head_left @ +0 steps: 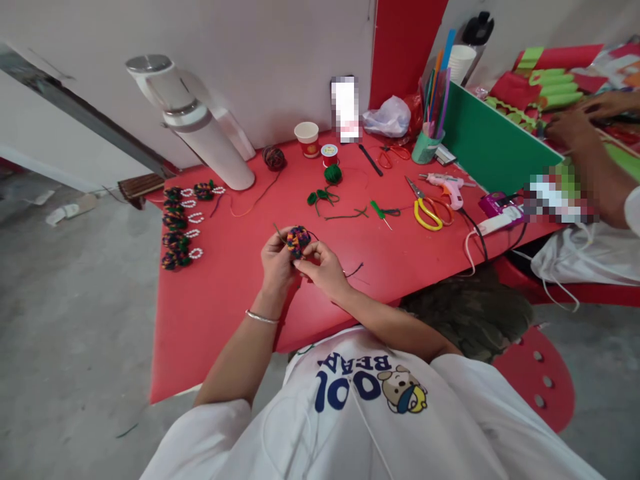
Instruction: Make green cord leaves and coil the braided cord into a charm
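A small multicoloured yarn ball (pixel 299 241), purple, orange and dark green, is held between both my hands over the red table (pixel 225 300). My left hand (pixel 277 259) pinches its left side, with a strand of yarn sticking out past the fingers. From the right, my right hand (pixel 323 265) has thumb and fingers closed on the ball's lower edge. A dark yarn end (pixel 356 270) trails on the table beyond the right hand. Small green crocheted pieces (pixel 320 197) and a green-handled crochet hook (pixel 381 213) lie farther back.
Finished yarn pieces with bead loops (pixel 175 219) line the left edge. Behind stand a white flask (pixel 210 133), a paper cup (pixel 307 139) and a phone (pixel 345 110). Yellow-handled scissors (pixel 427 213) and a glue gun (pixel 447 188) lie right. Another person's hands (pixel 575 127) work beyond a green divider (pixel 493 137).
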The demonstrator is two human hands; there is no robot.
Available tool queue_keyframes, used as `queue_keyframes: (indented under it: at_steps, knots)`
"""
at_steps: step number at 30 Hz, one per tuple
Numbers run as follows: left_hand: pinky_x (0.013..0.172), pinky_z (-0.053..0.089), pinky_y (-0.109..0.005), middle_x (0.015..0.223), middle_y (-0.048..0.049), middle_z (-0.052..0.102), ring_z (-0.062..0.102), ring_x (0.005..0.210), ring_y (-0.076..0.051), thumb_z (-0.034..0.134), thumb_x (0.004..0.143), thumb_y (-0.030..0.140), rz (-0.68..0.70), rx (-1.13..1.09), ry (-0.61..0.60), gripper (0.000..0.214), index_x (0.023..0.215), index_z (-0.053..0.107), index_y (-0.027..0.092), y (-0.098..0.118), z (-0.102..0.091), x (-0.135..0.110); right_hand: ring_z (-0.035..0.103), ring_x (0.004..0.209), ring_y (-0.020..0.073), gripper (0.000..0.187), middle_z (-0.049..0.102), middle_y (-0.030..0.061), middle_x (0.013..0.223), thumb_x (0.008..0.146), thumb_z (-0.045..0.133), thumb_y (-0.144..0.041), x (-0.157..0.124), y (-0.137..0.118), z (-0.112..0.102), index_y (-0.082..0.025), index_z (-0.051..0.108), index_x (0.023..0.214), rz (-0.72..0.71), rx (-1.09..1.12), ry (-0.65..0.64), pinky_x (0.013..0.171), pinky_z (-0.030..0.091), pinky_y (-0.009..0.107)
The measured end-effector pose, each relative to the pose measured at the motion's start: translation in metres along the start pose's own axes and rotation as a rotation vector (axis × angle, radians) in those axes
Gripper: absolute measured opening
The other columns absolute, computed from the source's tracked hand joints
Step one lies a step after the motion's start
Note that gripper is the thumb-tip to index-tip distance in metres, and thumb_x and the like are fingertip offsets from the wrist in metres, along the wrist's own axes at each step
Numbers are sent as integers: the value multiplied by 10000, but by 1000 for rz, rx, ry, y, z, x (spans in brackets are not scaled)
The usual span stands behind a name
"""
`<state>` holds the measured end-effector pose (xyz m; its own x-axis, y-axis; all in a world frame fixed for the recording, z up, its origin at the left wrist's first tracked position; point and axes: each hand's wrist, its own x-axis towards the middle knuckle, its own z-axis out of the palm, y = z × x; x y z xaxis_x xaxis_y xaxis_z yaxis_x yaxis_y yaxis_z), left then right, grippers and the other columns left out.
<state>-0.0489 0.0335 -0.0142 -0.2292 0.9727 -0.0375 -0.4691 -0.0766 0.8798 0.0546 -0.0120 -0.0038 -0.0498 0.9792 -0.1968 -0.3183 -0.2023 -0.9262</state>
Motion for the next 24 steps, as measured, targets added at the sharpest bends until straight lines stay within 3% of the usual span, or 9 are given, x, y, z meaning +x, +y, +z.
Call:
queue_keyframes:
  at_steps: [3, 6, 11, 16, 20, 22, 24]
  knots:
    - [657, 559, -228, 812, -34, 773, 692, 680, -124, 1004, 567, 282, -5, -14, -11, 371, 856, 796, 177, 3, -2, 2, 616, 624, 108, 378, 602, -69, 813, 719, 768, -384, -12, -4, -4, -254, 500, 952, 31, 86, -100, 489, 511, 200]
    - [689, 564, -233, 815, -32, 774, 691, 695, -123, 1003, 578, 279, 23, -1, -18, 345, 838, 796, 184, 5, -2, 3, 632, 622, 99, 362, 624, -51, 865, 790, 747, -383, -30, -10, -11, -263, 533, 1057, -31, 37, -164, 446, 471, 166]
    - [709, 575, -249, 838, -32, 781, 702, 715, -132, 1010, 584, 317, 44, 10, -56, 364, 865, 809, 201, 4, -6, 5, 635, 710, 83, 349, 643, -18, 925, 796, 742, -264, -49, -19, -21, -249, 632, 1127, -161, -77, -121, 635, 536, 199]
    - [773, 574, -238, 892, -33, 784, 718, 790, -124, 998, 625, 288, 98, -11, -82, 341, 897, 808, 208, -1, -13, 10, 554, 588, 80, 453, 624, -48, 812, 777, 756, -305, -52, -20, -32, -227, 641, 1208, 28, -38, -172, 558, 475, 217]
    - [739, 580, -235, 876, -28, 778, 709, 766, -123, 1012, 597, 319, 103, -1, -84, 366, 884, 809, 216, -3, -16, 14, 589, 639, 102, 255, 652, -30, 776, 808, 745, -258, -54, -10, -43, -199, 720, 1056, 18, -318, -325, 646, 494, 250]
    - [715, 588, -240, 861, -26, 775, 703, 752, -128, 1023, 567, 349, 115, 2, -75, 386, 864, 810, 223, -3, -16, 16, 642, 741, 140, 187, 707, 1, 818, 818, 772, -267, -56, -9, -48, -211, 749, 996, -83, -533, -387, 748, 519, 292]
    - [696, 594, -244, 857, -28, 773, 698, 740, -131, 1026, 555, 368, 116, 4, -71, 393, 850, 809, 225, -2, -16, 16, 666, 854, 184, 103, 735, 36, 854, 847, 775, -311, -54, -13, -53, -216, 752, 879, -223, -695, -340, 832, 525, 334]
